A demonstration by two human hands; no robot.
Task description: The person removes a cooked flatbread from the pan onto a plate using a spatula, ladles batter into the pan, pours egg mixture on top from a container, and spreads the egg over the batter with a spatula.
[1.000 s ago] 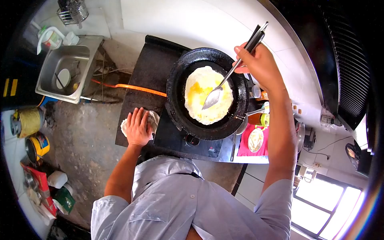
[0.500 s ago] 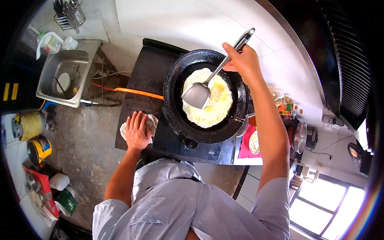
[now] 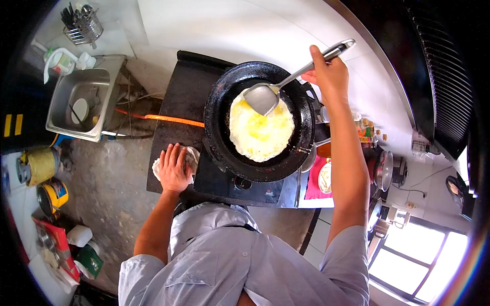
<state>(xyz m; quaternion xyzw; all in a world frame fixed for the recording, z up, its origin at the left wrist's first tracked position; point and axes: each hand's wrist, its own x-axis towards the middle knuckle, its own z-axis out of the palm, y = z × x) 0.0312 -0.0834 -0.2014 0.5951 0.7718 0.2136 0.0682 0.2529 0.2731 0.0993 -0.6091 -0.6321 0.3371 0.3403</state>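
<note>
My right hand (image 3: 329,74) is closed around the handle of a metal wok spatula (image 3: 263,98). The spatula's blade lies over the upper part of a round, flat fried egg (image 3: 261,133), pale at its rim and yellow in the middle. The egg lies inside a large black wok (image 3: 218,148) on the stove. Down to the left, my left hand (image 3: 173,168) rests flat, fingers stretched, on a crumpled whitish cloth (image 3: 192,157) at the corner of the dark stove top.
An orange hose (image 3: 173,120) runs to the stove from the left. Further left is a steel sink (image 3: 104,109) with a white bowl (image 3: 80,108) in it. Right of the wok, a plate (image 3: 325,178) sits on red cloth, with bottles (image 3: 366,132) behind. A range hood (image 3: 434,76) hangs upper right.
My right hand has moved up and right with the spatula, drawing its blade from the egg's left-middle toward its upper edge. My left hand stays on the cloth.
</note>
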